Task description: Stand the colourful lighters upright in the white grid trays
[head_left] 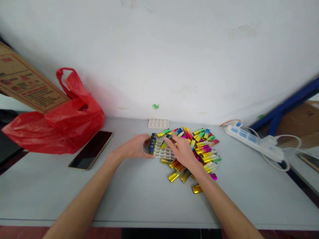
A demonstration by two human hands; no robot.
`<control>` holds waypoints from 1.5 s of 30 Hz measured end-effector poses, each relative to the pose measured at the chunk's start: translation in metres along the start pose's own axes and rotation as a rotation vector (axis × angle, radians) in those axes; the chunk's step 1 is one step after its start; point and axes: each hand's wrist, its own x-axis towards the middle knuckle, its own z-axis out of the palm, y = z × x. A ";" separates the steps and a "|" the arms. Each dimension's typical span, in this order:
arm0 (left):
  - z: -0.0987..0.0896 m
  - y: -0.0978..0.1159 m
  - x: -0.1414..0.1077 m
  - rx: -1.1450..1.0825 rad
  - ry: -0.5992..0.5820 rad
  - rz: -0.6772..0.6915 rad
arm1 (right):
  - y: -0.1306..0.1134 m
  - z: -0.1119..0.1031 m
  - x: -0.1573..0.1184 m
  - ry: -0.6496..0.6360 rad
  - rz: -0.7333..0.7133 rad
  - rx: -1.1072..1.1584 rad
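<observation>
A white tray with rows of round-edged holes point(164, 153) lies on the table between my hands. At its left end, several lighters with dark tops point(152, 143) stand upright in a row. My left hand point(138, 146) curves round that row from the left, thumb at the near end and fingers at the far end. Over the tray, my right hand point(181, 151) pinches a green and yellow lighter point(163, 145), held tilted. Beneath and beyond this hand spreads a loose pile of shiny, many-coloured lighters point(206, 149), partly hidden by the wrist.
Another white holed tray point(158, 123) lies near the wall. Left are a phone point(91, 150), a red plastic bag point(72, 122) and a printed cardboard box point(30, 81). A white power strip with cables point(254, 141) lies right, near a blue metal frame point(286, 113).
</observation>
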 end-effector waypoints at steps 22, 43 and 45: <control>0.003 -0.005 0.000 0.135 -0.008 -0.020 | 0.044 -0.019 0.007 -0.016 -0.118 -0.306; 0.001 -0.001 -0.001 0.084 -0.021 -0.054 | 0.076 -0.044 0.019 -0.252 -0.043 -0.375; 0.001 -0.001 -0.001 0.087 -0.025 -0.054 | 0.075 -0.046 0.019 -0.241 -0.046 -0.354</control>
